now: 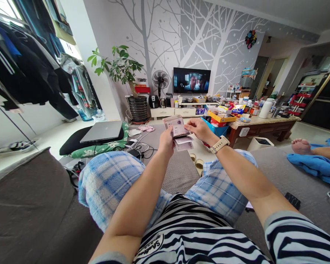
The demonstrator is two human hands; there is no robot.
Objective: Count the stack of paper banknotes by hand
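A stack of pale purple banknotes [178, 126] is held up in front of me, between my two hands, above the grey sofa seat. My left hand [167, 141] is closed on the left side of the stack, with the thumb on top of the notes. On the other side, my right hand [199, 129] pinches the right edge of the notes; a beige watch [219, 144] is on that wrist. Some notes fan downward below the stack. Their lower ends hang free between my hands.
A laptop [101, 132] lies on cushions at the left, with cables beside it. A cluttered wooden table [260, 123] stands at the right, near a white bin [260, 143]. Another person's bare foot [301, 146] rests on the sofa at the far right.
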